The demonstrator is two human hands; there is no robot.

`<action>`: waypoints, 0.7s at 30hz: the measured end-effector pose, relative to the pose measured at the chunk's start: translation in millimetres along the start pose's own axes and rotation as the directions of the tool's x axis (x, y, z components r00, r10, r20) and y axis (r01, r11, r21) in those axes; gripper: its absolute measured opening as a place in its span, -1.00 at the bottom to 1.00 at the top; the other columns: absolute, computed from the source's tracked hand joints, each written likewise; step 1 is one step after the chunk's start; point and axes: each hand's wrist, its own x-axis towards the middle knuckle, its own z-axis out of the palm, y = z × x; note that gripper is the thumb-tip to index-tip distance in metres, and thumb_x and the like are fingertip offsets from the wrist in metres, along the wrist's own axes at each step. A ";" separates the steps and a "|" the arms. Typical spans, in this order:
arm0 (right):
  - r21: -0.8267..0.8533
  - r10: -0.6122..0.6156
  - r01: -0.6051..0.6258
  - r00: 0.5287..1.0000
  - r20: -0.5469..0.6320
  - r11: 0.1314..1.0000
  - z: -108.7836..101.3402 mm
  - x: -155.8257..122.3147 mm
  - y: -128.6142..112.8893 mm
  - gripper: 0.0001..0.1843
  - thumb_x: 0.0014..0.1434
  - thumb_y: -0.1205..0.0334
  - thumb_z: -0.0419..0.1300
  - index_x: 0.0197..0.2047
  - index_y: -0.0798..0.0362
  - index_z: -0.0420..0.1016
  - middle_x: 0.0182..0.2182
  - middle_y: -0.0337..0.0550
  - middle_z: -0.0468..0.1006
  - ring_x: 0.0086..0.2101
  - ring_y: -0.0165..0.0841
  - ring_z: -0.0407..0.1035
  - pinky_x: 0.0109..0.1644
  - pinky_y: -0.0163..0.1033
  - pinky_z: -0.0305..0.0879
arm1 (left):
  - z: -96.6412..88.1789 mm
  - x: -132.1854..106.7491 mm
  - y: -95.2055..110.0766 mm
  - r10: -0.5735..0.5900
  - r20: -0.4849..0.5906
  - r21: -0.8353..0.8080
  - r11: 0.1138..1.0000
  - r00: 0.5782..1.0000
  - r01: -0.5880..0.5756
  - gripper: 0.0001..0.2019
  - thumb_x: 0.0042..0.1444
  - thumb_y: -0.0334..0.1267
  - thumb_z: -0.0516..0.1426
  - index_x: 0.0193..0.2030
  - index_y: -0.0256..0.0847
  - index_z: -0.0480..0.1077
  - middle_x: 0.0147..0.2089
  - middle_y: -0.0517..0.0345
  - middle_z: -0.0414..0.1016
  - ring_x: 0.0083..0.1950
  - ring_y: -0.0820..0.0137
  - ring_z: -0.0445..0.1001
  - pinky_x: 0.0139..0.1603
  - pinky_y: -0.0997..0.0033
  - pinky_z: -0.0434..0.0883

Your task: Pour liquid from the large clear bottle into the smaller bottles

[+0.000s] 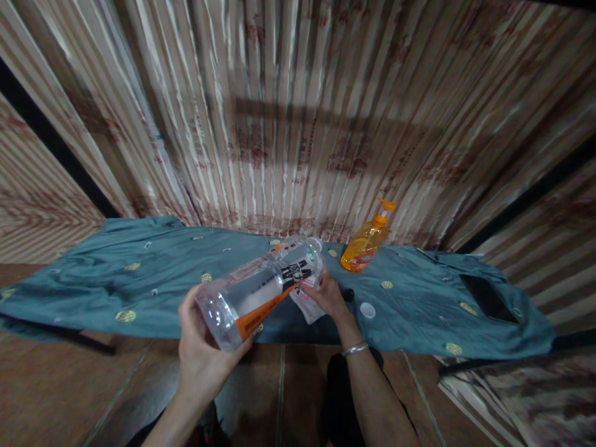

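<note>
A large clear plastic bottle point(267, 285) with a black, white and orange label lies tilted in the air, its neck up and to the right. My left hand point(200, 341) is wrapped round its base. Beside the neck end, my right hand point(328, 297) is closed over a small white pouch point(308, 308) with pink print; the bottle hides part of its fingers. Whether those fingers also touch the bottle, I cannot tell. Near my right wrist lie a small black cap point(347, 295) and a round whitish lid point(367, 310).
An orange pump bottle point(365, 245) stands at the back of the table, right of my hands. A dark phone point(488, 298) lies at the right end. A teal patterned cloth point(158, 273) covers the table. Striped curtains point(298, 124) hang behind, between dark poles.
</note>
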 end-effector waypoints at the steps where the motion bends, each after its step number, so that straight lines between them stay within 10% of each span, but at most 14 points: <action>1: 0.002 0.014 -0.014 1.000 0.011 1.000 -0.8 -0.2 -1.1 -0.44 0.07 0.11 0.50 0.12 -0.04 0.50 -0.17 -0.12 0.75 -0.11 -0.08 0.68 -0.01 -0.09 0.58 | 0.2 0.0 1.9 -0.017 -0.004 -0.005 1.000 1.000 0.017 -0.06 -0.20 -0.06 0.54 0.33 0.03 0.27 0.24 -0.03 0.59 0.24 -0.11 0.64 0.21 -0.17 0.65; 12: 0.013 0.063 -0.063 0.997 0.048 0.998 -2.1 -2.7 -5.8 -0.46 0.09 0.10 0.44 0.10 0.02 0.45 -0.09 0.02 0.75 -0.05 0.00 0.68 0.11 0.04 0.56 | 9.3 4.2 24.8 -0.255 -0.114 -0.122 0.963 0.960 0.241 0.01 -0.59 -0.16 0.54 0.16 0.01 0.35 0.07 0.04 0.64 0.13 -0.21 0.66 0.21 -0.36 0.62; 21: 0.012 -0.003 0.003 1.000 -0.013 1.000 4.7 -2.5 6.3 -0.45 0.07 0.06 0.47 0.09 0.00 0.46 -0.08 0.02 0.75 -0.04 0.02 0.69 0.09 0.05 0.59 | 0.7 -0.7 7.4 -0.161 -0.026 -0.037 0.986 0.987 0.160 -0.04 -0.36 -0.17 0.53 0.27 -0.06 0.30 0.16 -0.08 0.64 0.17 -0.19 0.67 0.16 -0.25 0.67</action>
